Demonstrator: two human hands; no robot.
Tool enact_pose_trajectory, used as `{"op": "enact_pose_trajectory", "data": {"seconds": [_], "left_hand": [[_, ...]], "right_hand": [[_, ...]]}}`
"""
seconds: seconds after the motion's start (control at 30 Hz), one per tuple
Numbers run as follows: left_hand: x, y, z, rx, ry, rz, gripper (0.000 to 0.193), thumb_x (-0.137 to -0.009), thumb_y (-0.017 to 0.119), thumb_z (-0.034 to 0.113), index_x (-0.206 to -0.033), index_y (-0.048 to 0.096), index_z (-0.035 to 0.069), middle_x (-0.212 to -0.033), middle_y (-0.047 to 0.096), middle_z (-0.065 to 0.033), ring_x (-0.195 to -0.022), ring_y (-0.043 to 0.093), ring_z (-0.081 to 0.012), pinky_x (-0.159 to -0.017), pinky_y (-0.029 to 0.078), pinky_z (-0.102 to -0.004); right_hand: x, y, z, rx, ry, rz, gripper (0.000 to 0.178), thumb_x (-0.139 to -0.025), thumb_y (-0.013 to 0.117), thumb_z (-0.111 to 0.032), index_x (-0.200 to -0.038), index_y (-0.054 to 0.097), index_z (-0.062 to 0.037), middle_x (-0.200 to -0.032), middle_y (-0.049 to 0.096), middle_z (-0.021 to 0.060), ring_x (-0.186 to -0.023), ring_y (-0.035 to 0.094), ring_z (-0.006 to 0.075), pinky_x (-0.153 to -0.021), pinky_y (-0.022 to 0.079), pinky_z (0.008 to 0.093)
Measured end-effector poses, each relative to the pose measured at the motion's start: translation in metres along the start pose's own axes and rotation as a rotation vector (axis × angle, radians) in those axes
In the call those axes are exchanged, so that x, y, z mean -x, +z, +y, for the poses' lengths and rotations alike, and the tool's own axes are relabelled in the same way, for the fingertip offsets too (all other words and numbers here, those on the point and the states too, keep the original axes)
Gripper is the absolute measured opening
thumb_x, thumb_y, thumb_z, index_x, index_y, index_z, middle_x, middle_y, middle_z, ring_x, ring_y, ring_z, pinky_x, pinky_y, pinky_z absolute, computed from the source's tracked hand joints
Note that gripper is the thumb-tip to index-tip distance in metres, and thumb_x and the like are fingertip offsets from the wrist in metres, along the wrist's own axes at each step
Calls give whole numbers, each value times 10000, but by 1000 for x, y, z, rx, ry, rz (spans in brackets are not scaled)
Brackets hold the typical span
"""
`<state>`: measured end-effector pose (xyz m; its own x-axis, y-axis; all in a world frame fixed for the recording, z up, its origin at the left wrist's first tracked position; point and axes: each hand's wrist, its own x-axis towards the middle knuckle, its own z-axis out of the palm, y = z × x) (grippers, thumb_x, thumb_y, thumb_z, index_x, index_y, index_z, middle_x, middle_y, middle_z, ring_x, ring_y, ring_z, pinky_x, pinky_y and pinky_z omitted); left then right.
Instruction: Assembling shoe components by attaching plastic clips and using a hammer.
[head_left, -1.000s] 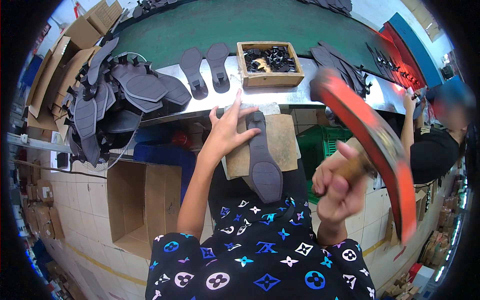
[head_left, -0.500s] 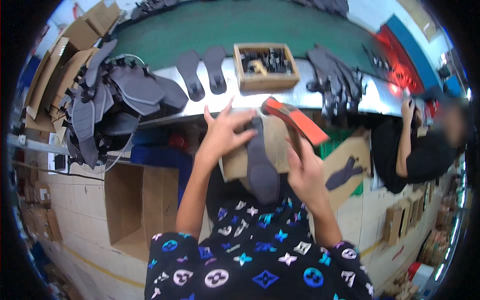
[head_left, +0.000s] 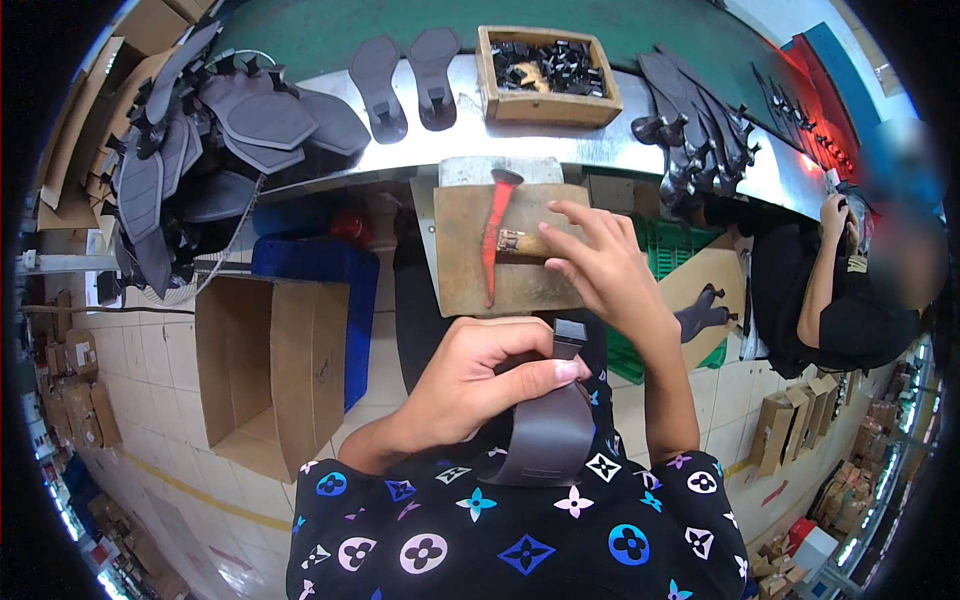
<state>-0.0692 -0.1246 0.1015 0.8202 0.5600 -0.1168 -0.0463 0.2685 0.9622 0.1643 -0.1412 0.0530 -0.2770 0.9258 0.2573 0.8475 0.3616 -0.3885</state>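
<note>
My left hand [head_left: 470,385] clamps the dark sole piece [head_left: 548,425] against my lap, while my right hand [head_left: 595,265], fingers loose, settles on the red-headed hammer [head_left: 492,232] lying on the brown board [head_left: 470,280] (best gripped well down its wooden handle).

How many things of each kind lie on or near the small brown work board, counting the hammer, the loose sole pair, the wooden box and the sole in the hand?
Orange hammer on the brown board: 1
Dark soles lying as a pair: 2
Wooden box: 1
Dark sole in the left hand: 1
Total: 5
</note>
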Motion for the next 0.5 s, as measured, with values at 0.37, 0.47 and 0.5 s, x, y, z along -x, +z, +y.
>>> {"op": "enact_pose_trajectory", "data": {"seconds": [0.37,0.47,0.5], "left_hand": [[0,19,13,184,-116,-341,386,-1057,503,242,-1289,555,-63,-1191,629,-175,-1139,608,-259,-986,456,-330],[-5,20,20,122,-158,-310,387,-1060,488,237,-1277,544,-79,-1207,616,-191,-1171,586,-274,-997,440,-338],[-6,21,21,101,-146,-315,387,-1060,488,237,-1277,544,-79,-1207,616,-191,-1171,586,-274,-997,440,-338]], "right_hand": [[18,-15,-48,-1521,-151,-22,542,-948,611,-516,-1031,662,17,-1019,641,168,-1008,612,283,-911,480,388],[22,-23,-57,-1428,-15,93,518,-969,582,-508,-998,684,-1,-973,674,135,-1030,633,325,-946,456,442],[23,-29,-59,-1272,40,180,521,-984,558,-513,-977,698,-12,-954,693,121,-1052,641,360,-973,434,483]]}}
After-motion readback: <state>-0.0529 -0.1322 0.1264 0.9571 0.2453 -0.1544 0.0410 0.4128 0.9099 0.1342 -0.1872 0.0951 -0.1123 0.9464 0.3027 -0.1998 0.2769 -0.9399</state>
